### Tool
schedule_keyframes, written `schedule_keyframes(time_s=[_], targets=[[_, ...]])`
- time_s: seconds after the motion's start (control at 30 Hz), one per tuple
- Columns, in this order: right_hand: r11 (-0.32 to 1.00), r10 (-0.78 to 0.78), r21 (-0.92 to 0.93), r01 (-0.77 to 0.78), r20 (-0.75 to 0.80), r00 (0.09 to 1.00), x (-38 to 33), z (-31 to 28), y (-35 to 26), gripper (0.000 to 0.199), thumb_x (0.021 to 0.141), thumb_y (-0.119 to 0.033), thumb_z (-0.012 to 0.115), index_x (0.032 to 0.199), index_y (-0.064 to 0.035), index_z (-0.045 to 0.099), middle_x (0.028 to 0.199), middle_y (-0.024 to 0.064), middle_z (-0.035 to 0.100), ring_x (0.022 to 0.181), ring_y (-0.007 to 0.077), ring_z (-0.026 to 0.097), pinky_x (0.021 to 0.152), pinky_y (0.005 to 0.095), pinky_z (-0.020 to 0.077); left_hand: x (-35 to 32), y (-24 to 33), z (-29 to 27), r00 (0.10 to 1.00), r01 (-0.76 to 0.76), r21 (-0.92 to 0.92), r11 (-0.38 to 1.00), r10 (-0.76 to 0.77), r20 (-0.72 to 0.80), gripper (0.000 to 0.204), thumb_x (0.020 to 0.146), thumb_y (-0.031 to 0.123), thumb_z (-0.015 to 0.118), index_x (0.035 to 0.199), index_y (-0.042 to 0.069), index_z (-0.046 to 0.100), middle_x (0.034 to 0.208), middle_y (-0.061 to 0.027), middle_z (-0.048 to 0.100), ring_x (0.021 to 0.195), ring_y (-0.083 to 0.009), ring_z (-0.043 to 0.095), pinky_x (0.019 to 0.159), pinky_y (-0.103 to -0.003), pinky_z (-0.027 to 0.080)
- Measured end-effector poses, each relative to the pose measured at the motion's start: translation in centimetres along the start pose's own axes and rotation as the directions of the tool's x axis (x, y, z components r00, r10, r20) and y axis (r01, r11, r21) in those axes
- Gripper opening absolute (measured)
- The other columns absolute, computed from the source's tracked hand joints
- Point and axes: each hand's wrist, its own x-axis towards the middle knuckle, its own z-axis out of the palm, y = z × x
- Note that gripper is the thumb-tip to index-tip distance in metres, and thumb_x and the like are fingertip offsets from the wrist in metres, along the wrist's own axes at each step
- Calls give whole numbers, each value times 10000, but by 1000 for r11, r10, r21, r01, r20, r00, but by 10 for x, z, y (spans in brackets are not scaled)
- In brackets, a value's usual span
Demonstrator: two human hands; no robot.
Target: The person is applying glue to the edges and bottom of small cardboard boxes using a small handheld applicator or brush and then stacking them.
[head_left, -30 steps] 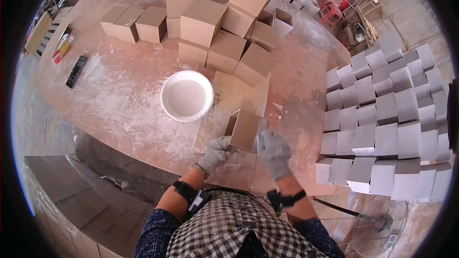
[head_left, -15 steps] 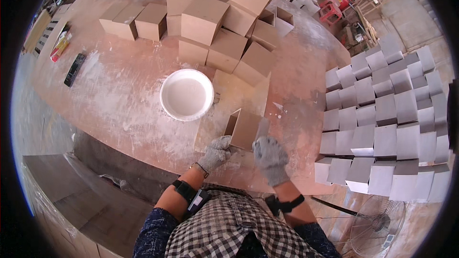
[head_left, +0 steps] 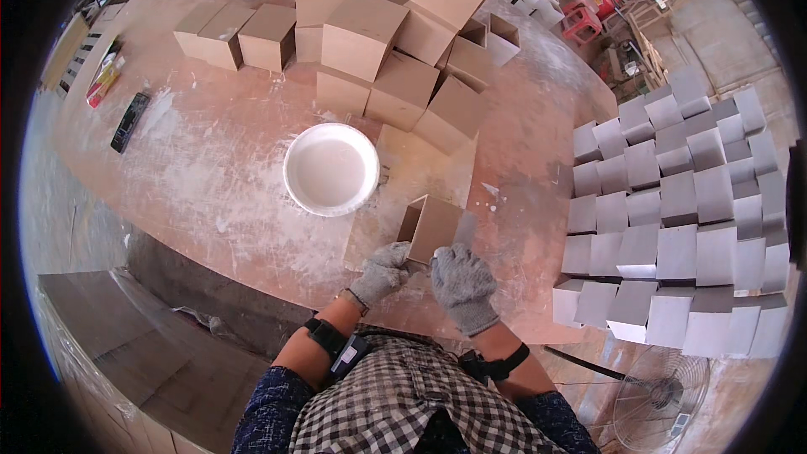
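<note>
Both gloved hands met on a small open brown box (head_left: pixel 434 230) that stood on a flat board (head_left: pixel 412 193) near the front edge of the worktop (head_left: pixel 210 168). The left hand (head_left: pixel 382 271) was closed on the box's near lower corner, fingers curled around the edge; the right hand (head_left: pixel 463 284) pressed its palm and fingers against the near side panel, gripping rather than lying flat, though the fingertips were hidden. Just beyond the box, touching the board's left edge, sat a white bowl (head_left: pixel 330 168) of white liquid, probably glue or paint. Further back lay a heap of finished brown boxes (head_left: pixel 395 42), and to the right, off the worktop, a stack of grey-white boxes (head_left: pixel 672 227). To do this well, it seemed wise to keep the box square on the board, hold the corner with even pressure from both sides so that the panels did not slip, and keep the gloves clear of the bowl's rim.
</note>
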Motion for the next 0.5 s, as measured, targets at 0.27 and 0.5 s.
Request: schedule_keyframes(time_s=[0.27,0.5], targets=[[983,159,117,-138,-190,969,71,15,55,240,903,-318,509,886,-79,529,818,165,598,694,318,627,605,444,505,10,-3,13,995,-64,-56,996,59,-83,185,808,191,656,984,134,645,949,-118,634,929,-345,593,774,-422,494],[993,115,21,-113,-109,987,24,12,15,231,905,-301,506,910,-73,545,812,161,609,713,325,639,610,423,521,2,-8,9,1000,29,63,998,-30,9,179,836,131,648,1011,98,632,1024,-125,637,954,-320,602,799,-389,491]])
